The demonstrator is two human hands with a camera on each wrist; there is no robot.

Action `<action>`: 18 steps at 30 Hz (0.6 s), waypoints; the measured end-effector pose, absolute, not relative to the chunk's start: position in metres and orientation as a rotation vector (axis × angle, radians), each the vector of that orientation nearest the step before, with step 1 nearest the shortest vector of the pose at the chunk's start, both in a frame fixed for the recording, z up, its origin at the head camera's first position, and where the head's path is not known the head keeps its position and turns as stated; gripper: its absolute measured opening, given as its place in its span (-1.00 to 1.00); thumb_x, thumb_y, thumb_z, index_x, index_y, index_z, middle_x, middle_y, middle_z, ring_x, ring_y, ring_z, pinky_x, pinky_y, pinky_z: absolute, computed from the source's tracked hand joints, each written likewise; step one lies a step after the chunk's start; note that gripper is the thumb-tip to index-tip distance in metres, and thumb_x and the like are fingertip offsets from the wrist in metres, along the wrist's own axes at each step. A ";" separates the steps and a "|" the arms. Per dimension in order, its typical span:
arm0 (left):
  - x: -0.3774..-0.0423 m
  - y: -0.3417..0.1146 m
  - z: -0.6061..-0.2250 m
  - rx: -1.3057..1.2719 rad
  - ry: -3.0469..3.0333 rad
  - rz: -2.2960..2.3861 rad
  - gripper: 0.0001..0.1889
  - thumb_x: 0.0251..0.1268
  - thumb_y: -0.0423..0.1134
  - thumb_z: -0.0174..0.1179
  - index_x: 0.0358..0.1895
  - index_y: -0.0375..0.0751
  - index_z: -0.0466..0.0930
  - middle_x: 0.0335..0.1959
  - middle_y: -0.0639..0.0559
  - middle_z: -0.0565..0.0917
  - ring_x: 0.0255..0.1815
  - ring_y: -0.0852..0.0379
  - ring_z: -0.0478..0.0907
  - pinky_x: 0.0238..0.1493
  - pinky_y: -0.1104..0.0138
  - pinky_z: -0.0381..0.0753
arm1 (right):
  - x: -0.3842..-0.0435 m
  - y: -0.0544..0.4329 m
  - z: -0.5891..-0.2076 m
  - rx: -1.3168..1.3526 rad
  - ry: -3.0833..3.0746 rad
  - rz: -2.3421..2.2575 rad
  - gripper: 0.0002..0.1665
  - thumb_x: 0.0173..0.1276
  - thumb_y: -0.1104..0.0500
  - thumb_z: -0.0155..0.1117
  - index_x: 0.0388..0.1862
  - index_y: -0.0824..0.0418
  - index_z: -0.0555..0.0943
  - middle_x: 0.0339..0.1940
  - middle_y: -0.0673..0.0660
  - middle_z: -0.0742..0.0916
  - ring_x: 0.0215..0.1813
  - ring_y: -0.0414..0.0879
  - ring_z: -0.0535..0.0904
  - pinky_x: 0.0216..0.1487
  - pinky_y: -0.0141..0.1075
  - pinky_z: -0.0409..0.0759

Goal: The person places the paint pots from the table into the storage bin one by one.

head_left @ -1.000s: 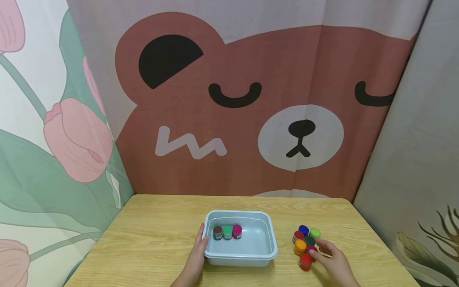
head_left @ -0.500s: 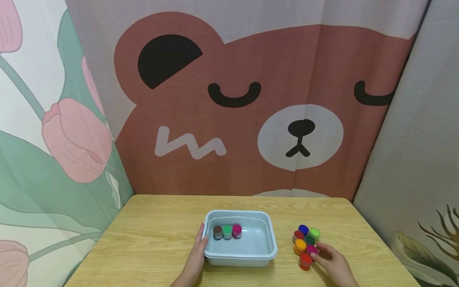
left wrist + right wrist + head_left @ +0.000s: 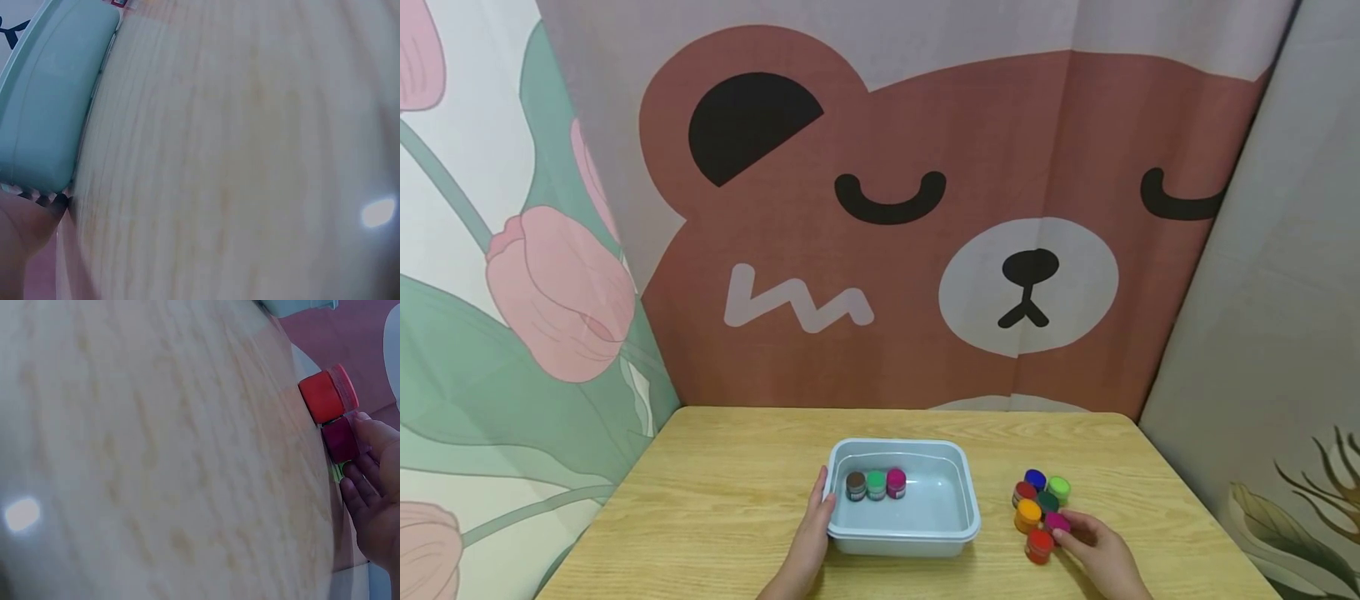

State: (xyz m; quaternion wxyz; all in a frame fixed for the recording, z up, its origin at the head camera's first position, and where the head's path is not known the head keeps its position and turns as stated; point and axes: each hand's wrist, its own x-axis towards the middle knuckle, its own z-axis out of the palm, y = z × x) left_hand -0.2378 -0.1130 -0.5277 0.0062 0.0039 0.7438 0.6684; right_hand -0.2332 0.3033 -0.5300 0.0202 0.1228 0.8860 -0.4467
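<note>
"Red jar (image 3: 1039, 547) sits nearest the person, ok, but what's the right hand (image 3: 1099, 552) got?"

"Magenta jar (image 3: 1057, 522), just past the red one. Thumb on one side, fingers on the other, closed to about the jar's width. Can't tell if it's off the table (image 3: 737, 500) tho. Fingertip pinch makes sense imo, the neighbours leave no room for a whole hand."

"And the left hand (image 3: 807, 533)?"

"Has the tub (image 3: 904, 533) by its left end, thumb at the rim, fingers along the outer wall. Probably so it doesn't slide."

"Anything in the way?"

"Red one's crowding the near side, then the orange jar (image 3: 1027, 516) and dark green jar (image 3: 1047, 501) hem it in. Further back: dark red jar (image 3: 1023, 494), lime jar (image 3: 1058, 488), blue jar (image 3: 1035, 479). Tub's wall stands between that bunch and the row inside: brown-lidded jar (image 3: 856, 486), green-lidded jar (image 3: 876, 485), second magenta jar (image 3: 896, 483). They're side by side in the left half, I'd guess to save space."

"And way at the back?"

"Bear-print fabric (image 3: 910, 350), eyes closed lol. Hangs beyond the table, blocks nothing."
</note>
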 end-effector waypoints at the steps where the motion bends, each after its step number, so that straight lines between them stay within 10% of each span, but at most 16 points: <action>1: -0.238 -0.113 -0.528 0.012 2.326 2.095 -0.36 0.61 -0.02 -0.30 0.59 -0.15 -0.19 0.61 -0.27 -0.15 0.58 -0.39 -0.30 0.45 -0.37 -0.34 | -0.233 0.304 -0.530 0.389 2.744 -1.389 0.02 0.21 -0.34 0.31 0.31 0.46 0.41 0.22 0.46 0.57 0.12 0.25 0.58 0.09 0.05 0.59; 18: -0.240 -0.113 -0.529 -0.007 2.309 2.092 -0.37 0.61 -0.03 -0.29 0.60 -0.12 -0.20 0.61 -0.25 -0.15 0.59 -0.38 -0.30 0.44 -0.37 -0.32 | -0.234 0.307 -0.523 0.423 2.715 -1.428 0.14 0.20 -0.48 0.14 0.41 0.40 0.33 0.33 0.48 0.47 0.27 0.39 0.42 0.23 0.20 0.48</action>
